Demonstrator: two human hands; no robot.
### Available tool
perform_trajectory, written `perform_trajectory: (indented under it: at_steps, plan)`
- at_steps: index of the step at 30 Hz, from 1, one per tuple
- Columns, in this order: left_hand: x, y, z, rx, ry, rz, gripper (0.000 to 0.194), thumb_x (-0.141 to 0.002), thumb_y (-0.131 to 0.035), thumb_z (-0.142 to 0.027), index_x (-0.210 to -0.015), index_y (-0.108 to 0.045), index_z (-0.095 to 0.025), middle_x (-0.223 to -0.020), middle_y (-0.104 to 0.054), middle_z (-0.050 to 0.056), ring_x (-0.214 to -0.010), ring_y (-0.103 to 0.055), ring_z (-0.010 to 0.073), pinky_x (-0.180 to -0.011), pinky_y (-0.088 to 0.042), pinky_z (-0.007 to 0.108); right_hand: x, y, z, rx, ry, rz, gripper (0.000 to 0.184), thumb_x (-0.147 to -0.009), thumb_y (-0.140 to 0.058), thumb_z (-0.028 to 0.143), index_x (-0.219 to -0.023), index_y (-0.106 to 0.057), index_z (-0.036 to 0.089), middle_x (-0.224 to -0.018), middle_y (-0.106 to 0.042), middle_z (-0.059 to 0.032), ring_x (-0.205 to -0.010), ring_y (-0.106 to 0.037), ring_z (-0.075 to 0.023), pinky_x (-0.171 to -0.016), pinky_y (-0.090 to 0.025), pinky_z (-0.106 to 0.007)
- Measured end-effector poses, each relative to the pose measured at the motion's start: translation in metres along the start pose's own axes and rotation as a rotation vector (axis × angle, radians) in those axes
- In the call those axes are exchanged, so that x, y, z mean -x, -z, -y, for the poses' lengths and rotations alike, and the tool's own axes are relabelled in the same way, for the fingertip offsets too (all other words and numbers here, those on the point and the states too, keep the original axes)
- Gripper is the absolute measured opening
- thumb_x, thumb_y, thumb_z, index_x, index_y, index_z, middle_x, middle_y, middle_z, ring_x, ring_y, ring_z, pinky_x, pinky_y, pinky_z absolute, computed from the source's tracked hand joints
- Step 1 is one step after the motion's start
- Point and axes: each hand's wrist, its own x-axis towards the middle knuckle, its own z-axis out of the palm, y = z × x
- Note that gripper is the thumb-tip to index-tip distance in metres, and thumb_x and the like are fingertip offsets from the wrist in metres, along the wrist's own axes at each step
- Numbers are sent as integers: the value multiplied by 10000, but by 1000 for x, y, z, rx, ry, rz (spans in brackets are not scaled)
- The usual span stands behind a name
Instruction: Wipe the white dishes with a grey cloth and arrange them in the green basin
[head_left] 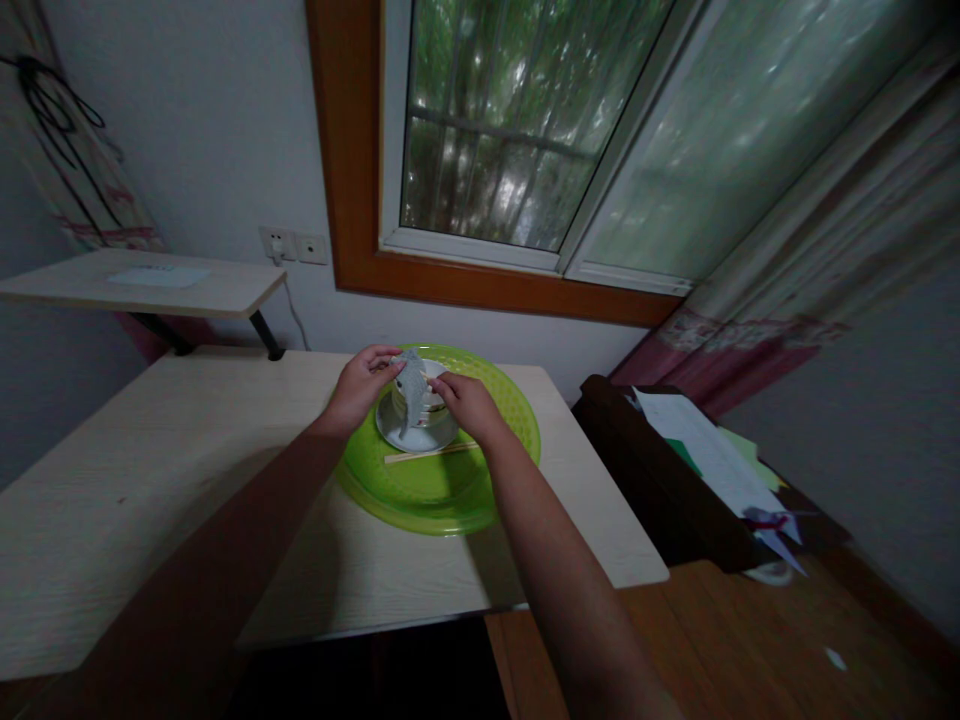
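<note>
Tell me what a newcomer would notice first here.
Probably the bright green tray on the pale table. On it, white dishes sit between two hands, the left hand holding a grey piece, the right hand close by. Beyond, the big window shows green foliage.

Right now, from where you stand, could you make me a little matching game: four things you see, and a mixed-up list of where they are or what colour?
Things:
1. Grey cloth
2. Pale sticks
3. Round tray
4. Wooden frame

Places and colours:
A. Orange-brown, edging the window
B. Lying beside the saucer
C. Bright green, on the table
D. In the left hand's fingers

Pairs: 1-D, 2-B, 3-C, 4-A.
</note>
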Motion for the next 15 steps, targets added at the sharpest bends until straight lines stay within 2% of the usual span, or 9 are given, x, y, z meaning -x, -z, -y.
perform_trajectory:
  at_steps: [9,15]
  plan:
    - [1,-4,-10,-18,-27,-107,337,-720,-841,-352,-980,-740,-163,-966,-730,79,-953,-668,215,-909,-499,329,0,1,2,78,-32,-32,370,-1065,-466,424,-923,-742,222,-888,-758,-42,-815,-647,-177,-746,-407,-254]
    - [-3,0,-5,-3,-36,-158,321,-736,-806,-352,-984,-724,-166,-1012,-744,85,-966,-674,210,-871,-508,318,1,1,-1,100,-52,-46,378,-1061,-471,432,-895,-735,220,-859,-753,-44,-791,-646,-178,-712,-394,-258]
